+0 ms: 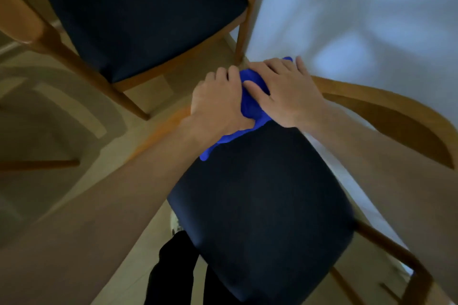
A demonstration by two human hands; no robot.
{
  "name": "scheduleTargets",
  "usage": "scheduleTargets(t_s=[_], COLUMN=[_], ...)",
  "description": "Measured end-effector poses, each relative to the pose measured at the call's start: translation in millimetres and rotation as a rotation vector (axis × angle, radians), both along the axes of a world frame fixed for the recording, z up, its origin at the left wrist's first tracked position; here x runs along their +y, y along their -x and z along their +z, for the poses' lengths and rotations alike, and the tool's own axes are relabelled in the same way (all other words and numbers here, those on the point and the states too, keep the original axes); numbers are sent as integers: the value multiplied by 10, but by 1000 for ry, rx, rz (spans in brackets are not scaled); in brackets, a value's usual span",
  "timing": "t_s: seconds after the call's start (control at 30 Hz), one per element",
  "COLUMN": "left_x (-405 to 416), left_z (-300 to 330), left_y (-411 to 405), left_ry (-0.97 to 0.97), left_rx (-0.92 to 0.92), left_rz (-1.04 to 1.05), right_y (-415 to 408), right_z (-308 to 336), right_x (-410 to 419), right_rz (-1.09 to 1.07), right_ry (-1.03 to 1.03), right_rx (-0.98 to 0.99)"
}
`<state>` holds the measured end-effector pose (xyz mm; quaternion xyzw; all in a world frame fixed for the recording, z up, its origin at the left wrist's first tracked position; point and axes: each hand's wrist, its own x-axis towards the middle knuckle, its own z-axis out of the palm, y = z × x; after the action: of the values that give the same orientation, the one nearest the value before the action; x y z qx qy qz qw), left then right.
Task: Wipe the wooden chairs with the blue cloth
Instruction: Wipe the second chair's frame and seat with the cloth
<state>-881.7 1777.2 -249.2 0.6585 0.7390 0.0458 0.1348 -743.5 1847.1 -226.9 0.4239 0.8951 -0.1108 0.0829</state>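
Item: your left hand (218,101), back up, forearm reaching in from lower left; fingers (221,73) curled narrow round one end of the blue cloth (252,106), gripping it. Item: your right hand (285,91), back up, forearm coming in from lower right; fingers (257,88) spread wide and fairly straight, lying flat on the cloth, thumb toward the left hand. The 2 hands sit just beside each other w/ the cloth bunched between & under them. Cloth location: at the far end of the near chair (401,116), where its curved wooden back rail meets the dark seat cushion (262,205); a loose tail hangs down over the cushion's far left corner, a small bit peeks out past the right fingertips. Whether the cloth touches the rail itself is hidden under your hands. Item: 2nd chair (250,7), top of view, same wood frame, dark seat, one leg ending just beyond the hands. Item: pale floor (74,181), left, w/ chair shadows. Item: white wall (359,20), right. Item: dark trouser leg (171,272) at bottom edge, beside the near seat. View is motion-blurred at edges.
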Motion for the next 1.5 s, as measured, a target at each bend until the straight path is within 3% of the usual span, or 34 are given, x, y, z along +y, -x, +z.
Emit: scheduleTargets(t_s=[0.13,0.23,0.33,0.5,0.83,1.03,1.3,1.5], left_x=[294,311,119,-506,-2027,-2441,-2311,-1719], left_z=[-14,18,48,-5,56,39,127,151], left_y=[-246,-257,-70,385,732,628,613,576], left_ry=[-10,7,-1,14,-12,139,47,-5], left_rx=[73,29,-75,-166,-240,-262,-256,-159], left_rz=[-82,-81,-43,70,467,715,702,487], right_y=[-313,-285,75,679,1351,1463,1312,1023], right_z=[206,154,87,70,65,57,-27,-95], right_x=[275,290,109,-420,-1578,-1947,-1681,-1150], right_rz=[-93,9,-36,61,473,633,630,537], right_ry=[321,235,120,56,-2,23,105,40], right_rx=[-111,-285,-347,-289,-262,-162,-11,-13])
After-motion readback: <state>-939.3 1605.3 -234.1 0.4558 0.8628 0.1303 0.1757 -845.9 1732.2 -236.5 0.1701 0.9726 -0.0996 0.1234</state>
